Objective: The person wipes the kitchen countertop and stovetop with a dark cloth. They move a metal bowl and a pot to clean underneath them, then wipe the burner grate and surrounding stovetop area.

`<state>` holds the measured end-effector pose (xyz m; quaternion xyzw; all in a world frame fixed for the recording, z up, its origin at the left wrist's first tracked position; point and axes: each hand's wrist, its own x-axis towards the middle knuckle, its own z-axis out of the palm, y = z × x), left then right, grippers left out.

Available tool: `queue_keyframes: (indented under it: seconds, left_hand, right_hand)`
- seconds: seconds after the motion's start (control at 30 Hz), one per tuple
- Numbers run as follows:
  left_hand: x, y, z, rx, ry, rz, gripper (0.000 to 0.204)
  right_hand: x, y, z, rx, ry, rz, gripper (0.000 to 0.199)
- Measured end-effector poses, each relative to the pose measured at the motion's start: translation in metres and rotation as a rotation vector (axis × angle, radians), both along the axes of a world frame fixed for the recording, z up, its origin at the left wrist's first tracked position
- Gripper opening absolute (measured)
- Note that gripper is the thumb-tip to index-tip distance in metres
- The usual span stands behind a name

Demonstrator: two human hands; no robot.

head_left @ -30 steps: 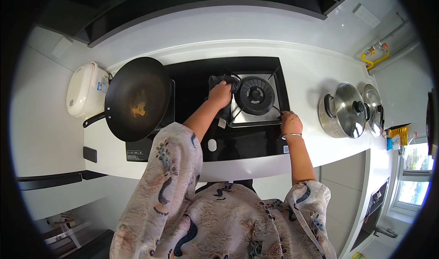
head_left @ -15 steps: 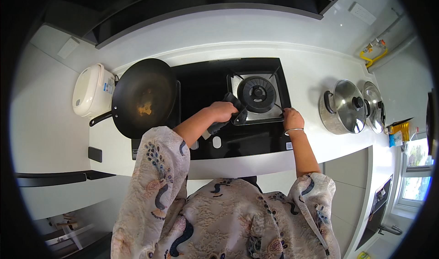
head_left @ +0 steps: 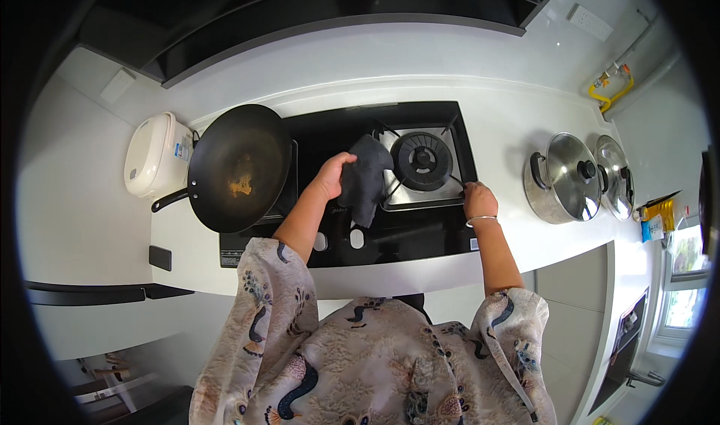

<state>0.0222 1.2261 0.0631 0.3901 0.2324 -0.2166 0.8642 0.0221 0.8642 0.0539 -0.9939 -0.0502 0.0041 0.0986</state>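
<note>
1. Cloth (head_left: 364,178), dark grey and crumpled, hung from the left hand (head_left: 331,176) over the middle of the black glass hob (head_left: 405,237), its lower end trailing toward the two pale round knobs (head_left: 337,240) at the front edge.
2. The left hand's fingers were closed on the upper left part of the cloth, pinching it so that the rest draped down freely.
3. The right hand (head_left: 478,199) rested on the right rim of the hob, just beside the metal burner tray; its fingers were curled downward against the edge and held nothing that could be seen.
4. Just right of the cloth sat the round gas burner (head_left: 422,159) under its black pan support, the cloth overlapping the tray's left corner.
5. On the left burner stood a black wok (head_left: 240,166) with a patch of yellowish residue in its bowl, handle pointing to the lower left.
6. Beyond the wok, a white rice cooker (head_left: 156,155) stood on the white countertop (head_left: 495,118).
7. Well apart to the right stood a steel pot with a glass lid (head_left: 566,178), and a second lidded pot (head_left: 615,178) just behind it.
8. The person's patterned sleeves filled the lower part of the view and hid the counter front.
</note>
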Motion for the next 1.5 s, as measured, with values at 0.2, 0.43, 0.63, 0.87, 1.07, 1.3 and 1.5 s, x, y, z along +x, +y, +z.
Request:
queue_keyframes:
  seconds: [0.2, 0.43, 0.63, 0.87, 1.07, 1.3, 1.5]
  left_hand:
    - [0.030, -0.015, -0.003, 1.588, -0.522, -0.099, 0.030]
    - [0.049, -0.067, -0.025, 1.971, -0.748, -0.651, 0.039]
    - [0.084, -0.074, -0.023, 2.107, -0.579, -0.653, 0.036]
    - [0.060, -0.068, -0.023, 2.057, -0.658, -0.670, 0.044]
    - [0.005, -0.060, -0.011, 1.925, -0.774, -0.923, 0.034]
    - [-0.024, -0.047, -0.004, 1.692, -0.878, -1.060, 0.038]
    - [-0.022, -0.048, 0.017, 1.643, -0.816, -1.199, 0.038]
  right_hand:
    - [0.000, -0.001, -0.001, 0.000, -0.011, 0.019, 0.010]
    - [-0.003, -0.002, -0.003, 0.034, -0.042, 0.011, 0.009]
    - [-0.005, 0.002, 0.008, 0.078, -0.027, 0.006, 0.014]
    - [-0.002, -0.002, 0.003, 0.042, -0.050, 0.033, 0.010]
    - [-0.001, -0.002, -0.005, 0.033, -0.078, 0.054, 0.009]
    - [0.000, -0.002, 0.000, 0.011, -0.041, 0.068, 0.009]
    - [0.003, -0.001, 0.008, -0.051, 0.053, 0.080, 0.014]
